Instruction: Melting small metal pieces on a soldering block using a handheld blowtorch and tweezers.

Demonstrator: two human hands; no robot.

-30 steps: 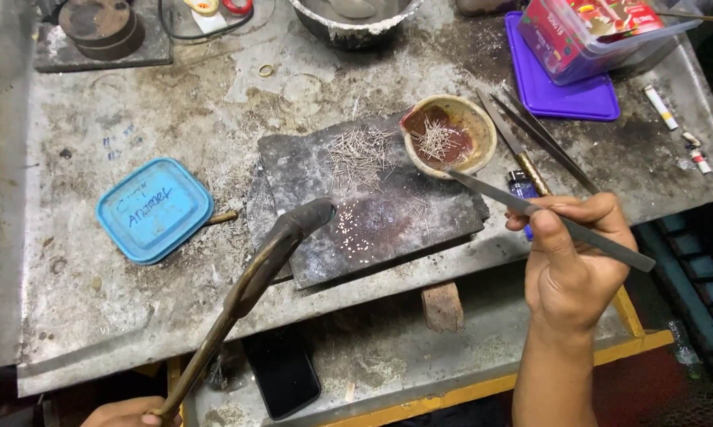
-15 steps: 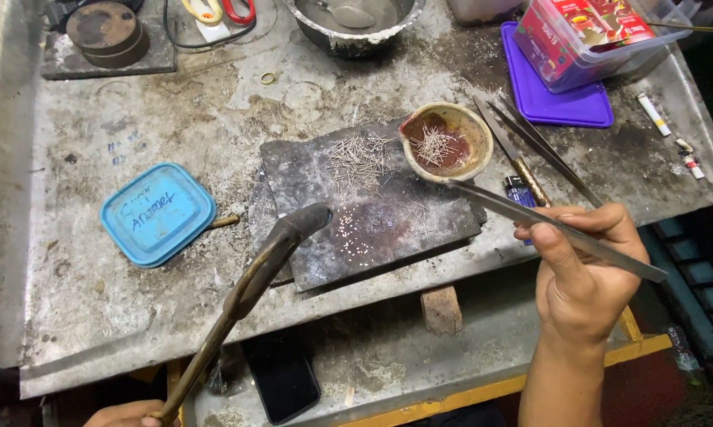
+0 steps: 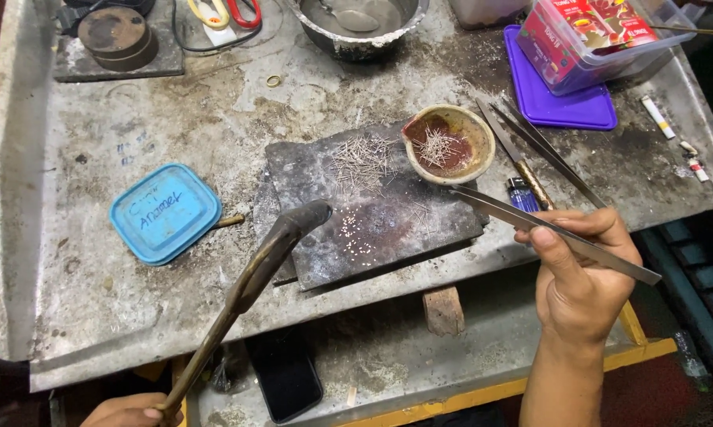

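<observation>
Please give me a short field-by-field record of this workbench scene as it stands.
Left hand: grips the end of a blowtorch pipe, nozzle over the slab.
Right hand: holds long steel tweezers, tips pointing toward the clay bowl.
Slab: dark, with thin wire pieces and tiny beads on it.
Clay bowl: on the slab's corner, holding more wire bits.
Nearby: blue lid, purple lid, steel bowl.

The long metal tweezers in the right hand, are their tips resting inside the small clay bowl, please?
No, the tweezers in the right hand end just outside the clay bowl, below its rim, over the dark slab.
</observation>
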